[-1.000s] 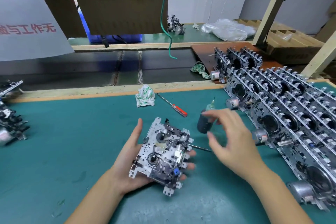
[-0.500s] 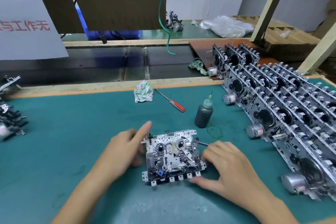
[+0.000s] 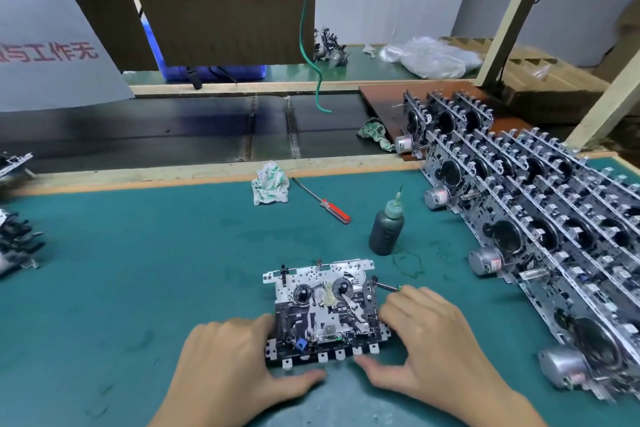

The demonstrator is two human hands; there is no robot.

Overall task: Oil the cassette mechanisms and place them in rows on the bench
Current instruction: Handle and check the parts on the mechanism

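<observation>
While your left hand [image 3: 225, 367] and right hand [image 3: 433, 343] clasp its two short sides, fingers curled against the frame and thumbs along its near edge, the silver metal cassette mechanism [image 3: 323, 312] lies flat on the green bench mat [image 3: 138, 253], near the middle of the near edge. Two black spindles, a clear gear and a small blue part show on top. Beyond it stands a dark oil bottle [image 3: 386, 225]. Rows of finished mechanisms [image 3: 540, 218] fill the right edge.
</observation>
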